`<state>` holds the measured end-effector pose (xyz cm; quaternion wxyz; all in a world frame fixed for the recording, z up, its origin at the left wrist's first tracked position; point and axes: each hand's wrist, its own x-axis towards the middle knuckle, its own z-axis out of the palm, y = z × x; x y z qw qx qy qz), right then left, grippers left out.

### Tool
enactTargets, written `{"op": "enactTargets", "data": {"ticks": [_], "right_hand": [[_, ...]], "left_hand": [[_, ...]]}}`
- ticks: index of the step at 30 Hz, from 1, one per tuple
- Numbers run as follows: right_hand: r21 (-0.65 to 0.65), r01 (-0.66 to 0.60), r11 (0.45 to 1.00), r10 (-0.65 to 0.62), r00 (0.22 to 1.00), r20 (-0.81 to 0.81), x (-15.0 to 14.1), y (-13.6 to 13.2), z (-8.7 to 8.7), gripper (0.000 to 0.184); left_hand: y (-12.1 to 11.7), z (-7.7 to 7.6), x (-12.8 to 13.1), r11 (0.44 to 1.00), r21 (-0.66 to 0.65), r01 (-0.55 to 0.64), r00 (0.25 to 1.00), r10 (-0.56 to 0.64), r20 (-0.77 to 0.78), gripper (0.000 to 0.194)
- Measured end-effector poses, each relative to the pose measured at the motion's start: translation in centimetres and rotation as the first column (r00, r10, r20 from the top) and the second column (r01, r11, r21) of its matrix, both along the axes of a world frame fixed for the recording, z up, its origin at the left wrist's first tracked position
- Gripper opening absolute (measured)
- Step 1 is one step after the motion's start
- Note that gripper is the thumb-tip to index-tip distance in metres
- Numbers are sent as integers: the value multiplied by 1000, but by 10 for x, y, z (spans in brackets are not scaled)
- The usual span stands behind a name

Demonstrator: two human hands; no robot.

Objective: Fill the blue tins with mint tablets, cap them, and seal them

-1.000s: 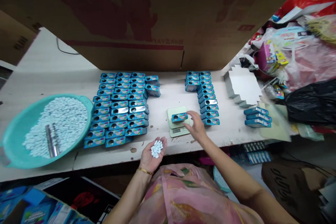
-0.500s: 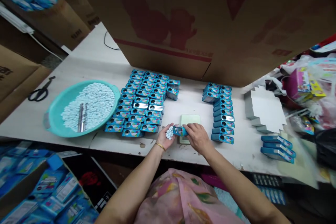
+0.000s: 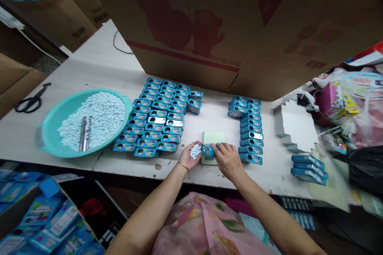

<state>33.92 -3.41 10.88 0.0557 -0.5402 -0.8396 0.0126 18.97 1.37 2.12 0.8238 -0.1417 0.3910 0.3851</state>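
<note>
My left hand [image 3: 186, 157] is cupped palm up, holding a small heap of pale blue candies [image 3: 195, 151]. My right hand [image 3: 229, 161] grips a small blue tin [image 3: 207, 150], tipped sideways with its end at the candies in the left palm. Below the tin, a pale green flat device like a small scale [image 3: 218, 136] rests on the table, partly hidden by the tin and fingers. Left of my hands stand rows of blue tins [image 3: 155, 126] with dark round holes on top. A further column of tins [image 3: 251, 136] stands to the right.
A turquoise basin [image 3: 49, 135] of candies holds a metal scoop-like piece [image 3: 85, 133]. Scissors [image 3: 31, 101] lie at far left. A large carton [image 3: 185, 44] stands behind the tins. White card stock [image 3: 299, 127] and three tins [image 3: 309, 169] are at right; a box of tins [image 3: 44, 211] stands lower left.
The tin in my right hand has tilted further over the left palm. The view has shifted slightly, moving the table's items a little left. Both hands stay close together.
</note>
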Motion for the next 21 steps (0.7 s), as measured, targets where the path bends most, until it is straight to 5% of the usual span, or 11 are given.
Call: {"op": "enactTargets", "data": {"ticks": [21], "right_hand": [[-13,112,994,-113,980,-167,10,-12,-6,40]], "left_hand": [[0,1,5,999,11,41,999,-41,8,11]]}}
